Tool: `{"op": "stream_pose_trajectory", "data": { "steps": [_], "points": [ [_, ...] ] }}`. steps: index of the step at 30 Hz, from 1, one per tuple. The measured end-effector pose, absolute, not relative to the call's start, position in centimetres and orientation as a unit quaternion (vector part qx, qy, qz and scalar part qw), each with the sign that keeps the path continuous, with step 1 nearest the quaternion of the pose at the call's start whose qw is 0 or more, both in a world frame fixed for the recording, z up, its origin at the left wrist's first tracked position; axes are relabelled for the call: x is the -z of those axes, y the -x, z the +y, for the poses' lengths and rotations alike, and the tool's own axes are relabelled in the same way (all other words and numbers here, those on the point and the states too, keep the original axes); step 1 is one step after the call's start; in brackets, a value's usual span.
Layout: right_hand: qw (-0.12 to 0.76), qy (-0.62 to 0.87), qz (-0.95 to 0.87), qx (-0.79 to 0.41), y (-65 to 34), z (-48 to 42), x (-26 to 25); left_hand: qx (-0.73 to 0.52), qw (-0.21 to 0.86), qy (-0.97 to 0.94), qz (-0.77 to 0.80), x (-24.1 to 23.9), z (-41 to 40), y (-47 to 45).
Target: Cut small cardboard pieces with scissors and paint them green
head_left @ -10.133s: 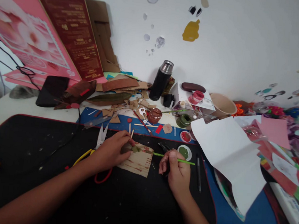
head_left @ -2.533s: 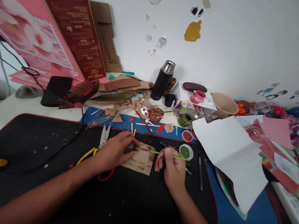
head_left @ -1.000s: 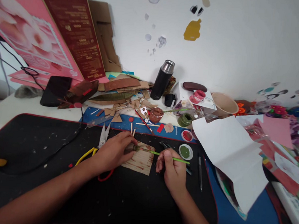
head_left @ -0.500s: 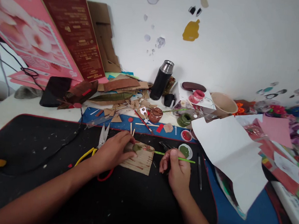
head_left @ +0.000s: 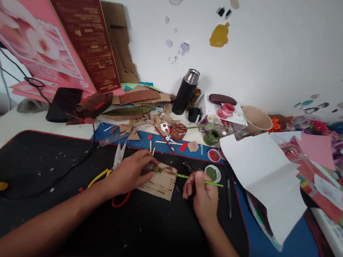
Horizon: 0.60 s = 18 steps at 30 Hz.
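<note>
My right hand (head_left: 203, 193) pinches a thin green paintbrush (head_left: 214, 183) whose handle points right. Its bristle end reaches a small green-painted patch or piece (head_left: 157, 169) on a piece of corrugated cardboard (head_left: 158, 187). Brown streaks mark that cardboard, which lies flat on the black mat. At its left side my left hand (head_left: 134, 171) keeps hold of it, thumb and fingertips around the green spot; whether they also grip a separate small piece is unclear. Scissors (head_left: 119, 156) with yellow and red handles lie partly under my left hand. A lid of green paint (head_left: 212, 173) sits beyond my right hand.
Behind the mat (head_left: 50, 170) stand a brown paint jar (head_left: 178, 132), a green paint jar (head_left: 212, 137) and a black flask (head_left: 185, 93). A red paint lid (head_left: 214, 155) and a black pen (head_left: 229, 197) are near. White paper (head_left: 264, 168) lies right.
My left fingers have shifted slightly around the green spot. The brush has moved a tiny bit left and stays in my right hand.
</note>
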State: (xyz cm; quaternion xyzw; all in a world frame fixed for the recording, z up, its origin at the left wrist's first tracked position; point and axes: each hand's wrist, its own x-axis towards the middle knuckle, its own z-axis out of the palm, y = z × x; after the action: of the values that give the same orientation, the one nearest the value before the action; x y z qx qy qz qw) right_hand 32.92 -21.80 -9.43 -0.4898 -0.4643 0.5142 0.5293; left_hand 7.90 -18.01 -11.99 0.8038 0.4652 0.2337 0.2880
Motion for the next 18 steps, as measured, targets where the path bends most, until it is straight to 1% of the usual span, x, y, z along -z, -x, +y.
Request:
{"op": "stream_pose_trajectory", "data": {
  "steps": [11, 18],
  "points": [
    [0.531, 0.486, -0.46, -0.52, -32.59, -21.56, 9.16, -0.227, 0.26, -0.815, 0.464, 11.95, -18.18, -7.97],
    [0.514, 0.485, -0.485, -0.515, -32.16, -21.71, 9.75, -0.237, 0.257, -0.815, 0.462, 12.05, -18.19, -7.99]
  ]
}}
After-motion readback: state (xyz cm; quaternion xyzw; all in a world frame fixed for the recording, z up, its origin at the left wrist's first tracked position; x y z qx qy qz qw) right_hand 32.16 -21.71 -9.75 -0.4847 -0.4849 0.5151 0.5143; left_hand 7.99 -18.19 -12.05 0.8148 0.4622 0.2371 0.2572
